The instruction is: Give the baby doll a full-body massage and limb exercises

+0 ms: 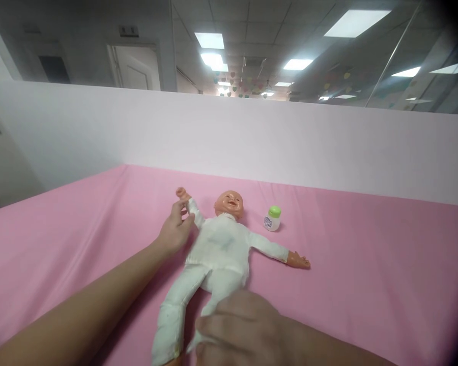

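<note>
A baby doll in a white suit lies face up on the pink sheet, head toward the far wall, arms spread. My left hand pinches the doll's raised sleeve near its wrist. Close to the camera, my right hand is closed around the doll's lower leg; the foot is hidden under it.
A small white bottle with a green cap stands on the sheet just right of the doll's head. A pale partition wall runs along the far edge of the sheet. Beyond it are a door and ceiling lights.
</note>
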Motion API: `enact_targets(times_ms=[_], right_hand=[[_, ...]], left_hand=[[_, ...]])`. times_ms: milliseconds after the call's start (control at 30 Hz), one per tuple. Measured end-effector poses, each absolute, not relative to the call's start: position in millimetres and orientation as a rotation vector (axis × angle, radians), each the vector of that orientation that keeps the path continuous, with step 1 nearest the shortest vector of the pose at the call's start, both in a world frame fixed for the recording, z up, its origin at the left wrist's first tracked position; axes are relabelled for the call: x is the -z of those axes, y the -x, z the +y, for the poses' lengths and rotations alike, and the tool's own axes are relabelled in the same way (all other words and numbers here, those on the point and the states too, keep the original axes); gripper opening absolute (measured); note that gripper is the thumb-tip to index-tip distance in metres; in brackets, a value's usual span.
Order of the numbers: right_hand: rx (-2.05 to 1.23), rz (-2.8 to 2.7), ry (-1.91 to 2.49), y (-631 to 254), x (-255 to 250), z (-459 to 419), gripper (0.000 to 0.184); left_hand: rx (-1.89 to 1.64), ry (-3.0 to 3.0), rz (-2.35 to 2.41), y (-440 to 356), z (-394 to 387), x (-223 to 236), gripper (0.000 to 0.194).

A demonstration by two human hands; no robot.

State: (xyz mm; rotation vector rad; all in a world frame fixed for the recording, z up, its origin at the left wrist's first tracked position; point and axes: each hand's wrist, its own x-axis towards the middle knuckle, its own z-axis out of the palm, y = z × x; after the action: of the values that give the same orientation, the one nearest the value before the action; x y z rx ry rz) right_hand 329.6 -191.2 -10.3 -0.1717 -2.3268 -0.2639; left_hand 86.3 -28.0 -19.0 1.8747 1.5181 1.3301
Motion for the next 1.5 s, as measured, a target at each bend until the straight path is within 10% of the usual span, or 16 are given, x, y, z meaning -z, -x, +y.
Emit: enact_targets(times_ms=[333,633,1233,1500], right_hand=[[0.376,-1.975,0.544,-375,14,-129,0.055],[0.018,-2.019,0.963,-374,20,-109,0.048],[0.186,-2.685,0.189,-328,13,-194,0.013],[0.247,-2.371,0.118,-331,8,-194,0.018]], left_hand=[[-0.849,-2.971,1.005,-118,-66,6,0.060],[-0.688,-3.106,0.994,-129,-68,3,0.043],[-1.296,-1.467,1.639,-71,-5,23,0.050],[-1.322,-2.020,1.471,-93,-30,20,0.051]])
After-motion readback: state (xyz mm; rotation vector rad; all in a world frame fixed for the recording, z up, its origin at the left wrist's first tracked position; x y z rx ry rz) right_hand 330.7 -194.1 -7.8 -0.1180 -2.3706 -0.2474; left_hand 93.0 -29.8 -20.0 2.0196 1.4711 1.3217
